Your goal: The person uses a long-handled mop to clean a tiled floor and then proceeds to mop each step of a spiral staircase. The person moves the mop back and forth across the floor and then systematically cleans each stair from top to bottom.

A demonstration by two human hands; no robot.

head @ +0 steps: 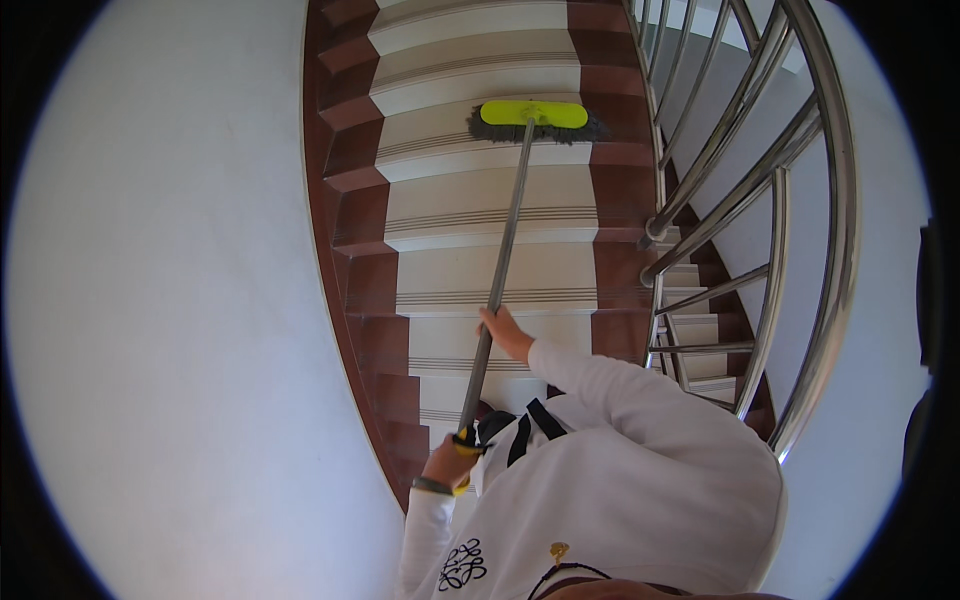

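Note:
A push broom with a lime-green head [534, 114] and dark grey bristles [574, 135] rests across a stair tread ahead of me, toward the right of its pale middle strip. Its long grey metal handle [512, 217] slants down toward my body. Partway along the shaft, my right hand [507, 333] is wrapped around it. My left hand [450, 461] grips the lower end, by a yellow and black grip [466, 441]. A dark band circles the left wrist.
The staircase [491, 196] has cream treads with grooved nosings and red-brown borders. A plain white wall [187, 300] runs along the left. Curved stainless steel railings [836, 187] bound the right side, and another flight of stairs [694, 330] shows beyond their bars.

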